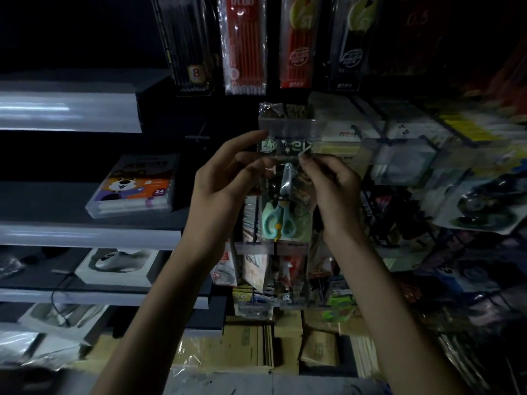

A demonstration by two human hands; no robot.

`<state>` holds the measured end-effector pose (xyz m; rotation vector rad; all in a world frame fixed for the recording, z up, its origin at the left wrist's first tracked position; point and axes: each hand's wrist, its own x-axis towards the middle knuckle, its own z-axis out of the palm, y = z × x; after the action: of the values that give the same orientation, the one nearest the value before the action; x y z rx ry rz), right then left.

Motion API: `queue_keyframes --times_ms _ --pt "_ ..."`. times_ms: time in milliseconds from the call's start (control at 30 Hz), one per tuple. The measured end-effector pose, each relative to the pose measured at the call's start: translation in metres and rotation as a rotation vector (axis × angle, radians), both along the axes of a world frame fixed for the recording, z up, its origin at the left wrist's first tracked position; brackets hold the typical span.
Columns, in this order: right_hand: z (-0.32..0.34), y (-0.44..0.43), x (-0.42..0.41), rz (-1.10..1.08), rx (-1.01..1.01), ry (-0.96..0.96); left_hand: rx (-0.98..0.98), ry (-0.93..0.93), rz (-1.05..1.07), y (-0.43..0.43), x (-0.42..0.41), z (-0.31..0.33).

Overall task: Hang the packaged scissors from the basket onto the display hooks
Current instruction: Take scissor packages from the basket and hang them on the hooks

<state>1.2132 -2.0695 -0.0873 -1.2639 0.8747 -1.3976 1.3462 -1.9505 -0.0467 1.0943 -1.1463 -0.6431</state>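
Dim stationery aisle, grey shelves running off to the left and hanging stock crowding the right. The packaged scissors is hovering dead centre in front of the display, held upright. The left hand is pinching its left edge with the index finger stretching up toward the header flap. The right hand is pinching the right edge just under that flap, fingers curled.

My guess is it's feeling light and floppy: crinkly, slippery clear film, with only the mint-handled scissors giving it stiffness. I'd be gripping high by the flap to keep the hang hole steady.

Pen refill packs are dangling above, a marker box is sitting on the left shelf, and cardboard boxes are stacking up below. I'm not making out the hook or basket.
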Motion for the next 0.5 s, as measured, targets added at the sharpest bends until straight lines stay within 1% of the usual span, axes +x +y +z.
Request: queue_keyframes --times_ms 333,500 --pt "-0.003 -0.006 0.001 0.004 0.020 0.004 -0.066 0.027 0.000 -0.002 0.002 -0.005" --pt "-0.006 -0.012 -0.002 0.025 0.026 0.025 -0.039 0.013 0.087 -0.003 0.004 -0.034"
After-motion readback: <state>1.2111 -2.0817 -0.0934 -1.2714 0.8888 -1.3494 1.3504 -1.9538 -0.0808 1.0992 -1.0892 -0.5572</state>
